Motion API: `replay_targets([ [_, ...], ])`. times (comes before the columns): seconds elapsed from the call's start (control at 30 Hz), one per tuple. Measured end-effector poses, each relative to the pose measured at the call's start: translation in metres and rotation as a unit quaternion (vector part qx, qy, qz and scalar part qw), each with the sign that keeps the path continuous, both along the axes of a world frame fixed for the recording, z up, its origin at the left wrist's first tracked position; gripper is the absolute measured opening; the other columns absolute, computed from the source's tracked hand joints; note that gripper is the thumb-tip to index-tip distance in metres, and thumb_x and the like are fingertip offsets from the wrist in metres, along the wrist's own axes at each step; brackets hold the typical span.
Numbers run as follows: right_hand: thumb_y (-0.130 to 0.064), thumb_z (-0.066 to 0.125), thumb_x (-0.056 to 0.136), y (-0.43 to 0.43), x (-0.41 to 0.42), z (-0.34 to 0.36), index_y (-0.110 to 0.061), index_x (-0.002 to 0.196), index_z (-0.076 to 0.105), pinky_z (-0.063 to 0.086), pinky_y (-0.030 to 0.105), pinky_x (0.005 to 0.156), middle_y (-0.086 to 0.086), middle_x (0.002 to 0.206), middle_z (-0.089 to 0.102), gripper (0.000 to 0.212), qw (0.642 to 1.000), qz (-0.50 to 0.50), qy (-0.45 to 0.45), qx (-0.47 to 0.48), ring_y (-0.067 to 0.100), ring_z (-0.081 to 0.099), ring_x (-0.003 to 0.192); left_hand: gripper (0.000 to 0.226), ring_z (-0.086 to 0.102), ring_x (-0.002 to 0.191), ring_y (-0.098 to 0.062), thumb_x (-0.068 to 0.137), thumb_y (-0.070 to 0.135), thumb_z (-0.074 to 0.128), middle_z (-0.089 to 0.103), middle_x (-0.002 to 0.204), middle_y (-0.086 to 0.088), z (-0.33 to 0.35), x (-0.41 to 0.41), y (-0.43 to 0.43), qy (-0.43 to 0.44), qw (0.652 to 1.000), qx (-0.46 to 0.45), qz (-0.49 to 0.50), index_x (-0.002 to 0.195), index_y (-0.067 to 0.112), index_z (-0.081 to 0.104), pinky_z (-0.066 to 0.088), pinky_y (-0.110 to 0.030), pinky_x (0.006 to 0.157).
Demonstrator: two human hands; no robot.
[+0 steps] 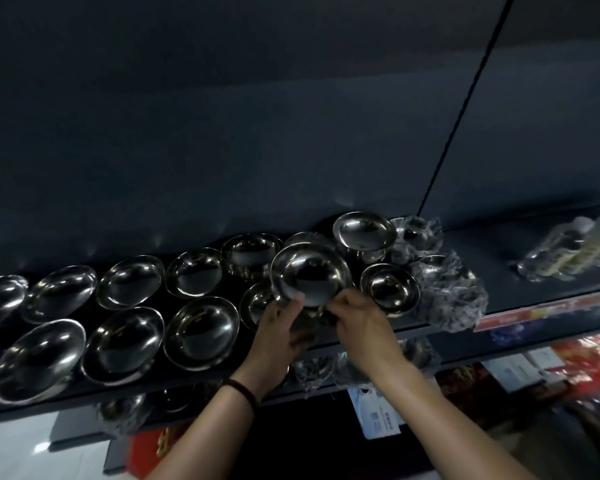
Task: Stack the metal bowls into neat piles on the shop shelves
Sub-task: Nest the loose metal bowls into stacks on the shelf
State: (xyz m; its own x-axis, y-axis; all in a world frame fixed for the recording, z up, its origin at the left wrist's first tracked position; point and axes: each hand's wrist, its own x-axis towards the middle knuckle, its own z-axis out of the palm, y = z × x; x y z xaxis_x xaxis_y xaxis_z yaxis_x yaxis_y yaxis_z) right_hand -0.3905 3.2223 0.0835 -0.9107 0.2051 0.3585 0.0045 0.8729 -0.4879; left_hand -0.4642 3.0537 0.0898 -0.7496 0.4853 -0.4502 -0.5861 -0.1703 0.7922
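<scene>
Two rows of metal bowls (201, 332) line the dark shelf (478, 240) at nine o'clock. The left hand (281, 329) and right hand (359, 323), fingers curled, grip the raised bowl (310, 275) by its near rim. Plastic-wrapped bowls (447, 289) lie at three o'clock.

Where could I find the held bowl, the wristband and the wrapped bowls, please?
held bowl (310, 277), head view, inner base.
wristband (242, 389), head view, band's middle.
wrapped bowls (447, 292), head view, plastic wrap.
</scene>
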Motion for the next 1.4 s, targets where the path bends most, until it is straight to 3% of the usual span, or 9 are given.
replay_targets([
  [0.2,-0.036,0.071,0.095,0.021,0.005,0.01,-0.028,0.115,0.073,0.056,0.023,0.082,-0.012,0.115,0.057,0.022,0.997,0.018,-0.018,-0.075,0.004,0.065,0.087,0.03,0.067,0.103,-0.032,0.1,0.02,0.068,0.071,0.11,-0.023,-0.003,-0.001,0.012,-0.006,0.994,0.015,0.106,0.12,-0.002,0.063,0.055,-0.053,0.103],
  [0.33,-0.025,0.071,0.092,0.074,-0.025,0.024,-0.021,0.121,0.065,0.058,0.04,0.087,0.004,0.13,0.057,0.03,0.989,-0.135,-0.027,-0.044,0.029,0.068,0.101,0.032,0.07,0.106,-0.031,0.101,0.02,0.067,0.074,0.119,-0.025,-0.002,-0.006,0.005,-0.002,0.992,-0.019,0.123,0.123,-0.002,0.064,0.053,-0.053,0.106],
  [0.5,-0.023,0.061,0.099,0.117,-0.069,0.036,-0.019,0.152,0.044,0.055,0.051,0.094,0.017,0.155,0.038,0.056,0.968,-0.159,-0.191,0.043,0.044,0.06,0.123,0.031,0.067,0.108,-0.039,0.1,0.018,0.069,0.07,0.117,-0.032,-0.012,-0.007,-0.003,-0.025,0.988,-0.013,0.149,0.118,-0.006,0.064,0.049,-0.061,0.111],
  [0.73,-0.01,0.054,0.096,0.134,-0.085,0.024,-0.02,0.121,0.069,0.061,0.044,0.085,0.019,0.116,0.073,0.03,0.951,-0.134,-0.23,0.155,0.039,0.072,0.107,0.018,0.069,0.102,-0.04,0.1,0.017,0.068,0.071,0.105,-0.029,-0.017,-0.001,-0.007,-0.032,0.985,-0.049,0.162,0.106,0.0,0.069,0.051,-0.061,0.106],
  [0.83,-0.002,0.052,0.094,0.136,-0.089,0.024,-0.023,0.122,0.069,0.061,0.045,0.082,0.019,0.114,0.074,0.039,0.967,-0.127,-0.186,0.12,0.04,0.073,0.102,0.021,0.068,0.105,-0.043,0.101,0.018,0.067,0.07,0.109,-0.03,-0.016,-0.002,-0.011,-0.046,0.982,-0.05,0.175,0.11,-0.001,0.068,0.05,-0.064,0.107],
  [0.93,-0.006,0.06,0.097,0.125,-0.086,0.035,-0.015,0.118,0.07,0.058,0.044,0.08,0.021,0.11,0.072,0.025,0.983,-0.115,-0.105,0.094,0.042,0.071,0.098,0.033,0.066,0.1,-0.044,0.102,0.021,0.067,0.069,0.107,-0.031,-0.014,-0.002,-0.014,-0.044,0.979,-0.062,0.189,0.121,-0.007,0.065,0.05,-0.065,0.104],
  [1.1,-0.002,0.066,0.088,0.07,-0.062,0.041,-0.015,0.105,0.077,0.053,0.037,0.089,0.003,0.116,0.065,0.025,0.963,0.054,-0.025,0.261,0.027,0.059,0.102,0.039,0.069,0.098,-0.04,0.103,0.028,0.067,0.072,0.106,-0.03,-0.01,-0.001,-0.019,-0.052,0.971,-0.06,0.226,0.123,-0.006,0.068,0.052,-0.061,0.104],
  [1.23,-0.001,0.056,0.095,0.019,-0.048,0.027,-0.018,0.115,0.07,0.055,0.04,0.082,0.002,0.11,0.061,0.029,0.989,0.086,-0.023,0.121,0.023,0.059,0.099,0.049,0.071,0.104,-0.044,0.1,0.038,0.071,0.074,0.111,-0.031,-0.008,-0.003,-0.027,-0.043,0.966,-0.073,0.246,0.122,-0.006,0.07,0.058,-0.055,0.095],
  [1.4,0.004,0.064,0.09,-0.024,-0.04,0.004,-0.028,0.123,0.066,0.057,0.031,0.084,-0.008,0.118,0.061,0.046,0.986,0.123,-0.07,0.086,0.019,0.056,0.112,0.045,0.073,0.085,-0.038,0.106,0.033,0.062,0.073,0.098,-0.032,-0.009,-0.01,-0.04,-0.032,0.965,-0.102,0.238,0.115,-0.01,0.07,0.063,-0.042,0.073],
])
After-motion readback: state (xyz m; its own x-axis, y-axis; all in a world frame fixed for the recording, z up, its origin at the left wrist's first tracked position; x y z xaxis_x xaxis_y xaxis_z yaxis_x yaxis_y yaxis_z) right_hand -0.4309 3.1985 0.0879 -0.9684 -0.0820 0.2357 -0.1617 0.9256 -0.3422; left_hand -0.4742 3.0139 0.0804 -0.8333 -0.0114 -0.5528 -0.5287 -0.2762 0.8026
